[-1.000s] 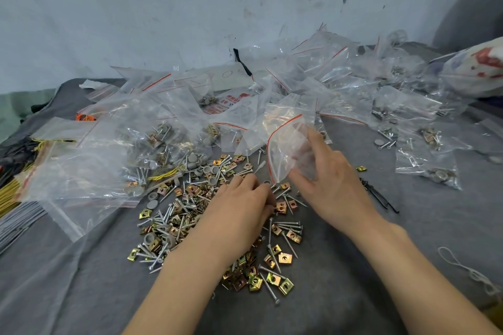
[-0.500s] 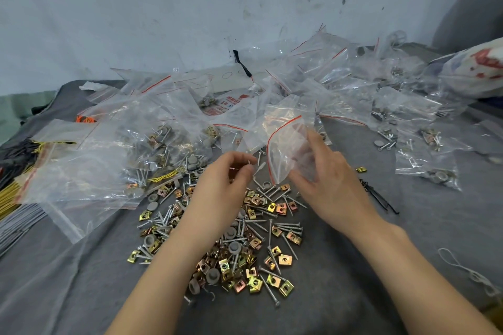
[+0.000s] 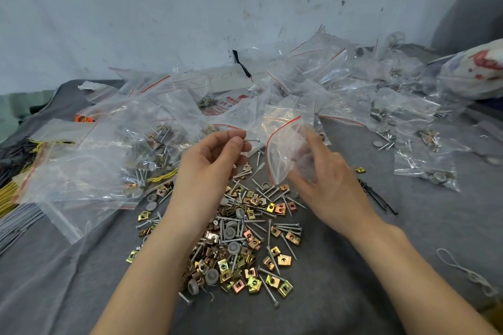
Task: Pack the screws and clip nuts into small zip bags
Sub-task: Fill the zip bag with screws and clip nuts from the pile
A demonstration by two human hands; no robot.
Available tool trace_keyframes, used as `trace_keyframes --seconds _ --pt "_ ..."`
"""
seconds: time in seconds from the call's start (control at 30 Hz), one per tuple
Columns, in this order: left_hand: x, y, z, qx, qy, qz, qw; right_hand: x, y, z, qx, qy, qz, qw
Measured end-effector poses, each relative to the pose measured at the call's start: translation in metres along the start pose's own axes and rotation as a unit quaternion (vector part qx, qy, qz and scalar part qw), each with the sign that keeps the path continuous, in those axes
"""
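Head-worn view, forward and down

Bare hands (image 3: 209, 168), bare forearms (image 3: 147, 269)

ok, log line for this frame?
left hand: pinches screw | right hand: holds zip bag, mouth toward screw | screw: outside bag | loose pile: on grey cloth

A second ago the left hand (image 3: 209, 163) lay knuckles-up on the pile of screws and clip nuts (image 3: 245, 242) below the zip bag (image 3: 285, 149), its fingers dug into the loose hardware. Half a second ago it had lifted off, fingertips pinched together, partway up toward the zip bag. Now it is higher, just left of the zip bag's red-lined mouth. Thumb and forefinger pinch a screw (image 3: 251, 140) whose free end points at the zip bag. The part of the pile it covered now shows.
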State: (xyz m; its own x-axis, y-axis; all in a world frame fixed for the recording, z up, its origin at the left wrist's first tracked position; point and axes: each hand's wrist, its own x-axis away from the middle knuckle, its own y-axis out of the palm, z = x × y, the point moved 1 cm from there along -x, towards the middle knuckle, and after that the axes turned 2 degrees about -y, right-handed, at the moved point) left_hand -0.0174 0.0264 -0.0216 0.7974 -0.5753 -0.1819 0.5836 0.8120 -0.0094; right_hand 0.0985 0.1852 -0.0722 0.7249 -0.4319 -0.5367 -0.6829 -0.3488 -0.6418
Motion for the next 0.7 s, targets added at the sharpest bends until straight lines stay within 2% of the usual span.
trace_keyframes --seconds 0.17,0.37,0.57,0.7 --pt "0.000 0.009 0.006 -0.059 0.066 -0.020 0.996 0.000 0.000 -0.001 -0.006 -0.002 0.004 1.000" --pt "0.000 0.026 0.005 -0.136 0.095 -0.073 0.983 0.000 -0.001 -0.005 -0.028 -0.004 -0.008 1.000" --pt "-0.005 0.035 0.003 -0.110 0.078 -0.114 0.984 -0.001 -0.002 -0.003 -0.023 -0.004 0.003 1.000" --pt "-0.004 0.033 0.001 -0.100 0.097 -0.091 0.986 -0.001 -0.003 -0.003 -0.024 0.000 0.004 1.000"
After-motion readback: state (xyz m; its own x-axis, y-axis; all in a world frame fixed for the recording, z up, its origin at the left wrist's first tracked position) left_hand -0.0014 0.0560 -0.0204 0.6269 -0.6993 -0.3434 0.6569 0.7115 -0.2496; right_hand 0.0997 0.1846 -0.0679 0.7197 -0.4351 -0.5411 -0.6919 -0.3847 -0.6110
